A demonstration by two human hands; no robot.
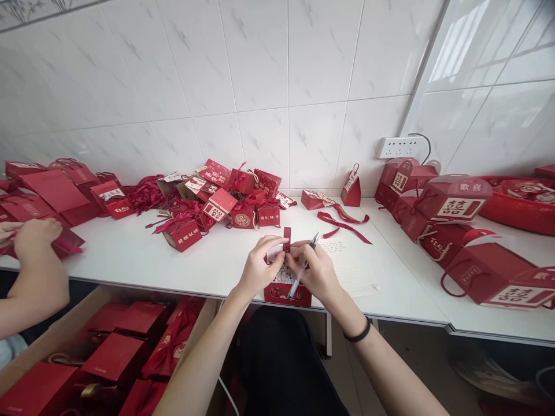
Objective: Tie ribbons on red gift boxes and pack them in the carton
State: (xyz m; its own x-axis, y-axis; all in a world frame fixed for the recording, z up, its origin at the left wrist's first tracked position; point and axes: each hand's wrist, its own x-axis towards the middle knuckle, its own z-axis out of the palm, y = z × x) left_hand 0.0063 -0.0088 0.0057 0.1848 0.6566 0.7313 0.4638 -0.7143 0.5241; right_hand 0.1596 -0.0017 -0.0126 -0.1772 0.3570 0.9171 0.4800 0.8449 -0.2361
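Observation:
A red paper gift box [288, 295] with a white patterned panel stands at the table's front edge, its narrow red flap [287, 238] upright. My left hand [261, 263] is closed, its thumb and fingertips pinching the box's top near the flap. From the other side, my right hand [317, 270] is closed too, its fingertips on the top of the same box. A clear pen [300, 274] with a dark tip lies held slantwise in that hand. Part of the box's top is hidden by my fingers. A sheet of written paper [351, 271] lies to the right.
Small red boxes and ribbons [221, 202] are heaped behind my hands; loose red ribbon [347, 225] lies right of them. Larger gift boxes [459, 202] and a red basin [515, 211] stand at right. At left are a co-worker's hands [37, 237] and a carton [208, 318] of boxes.

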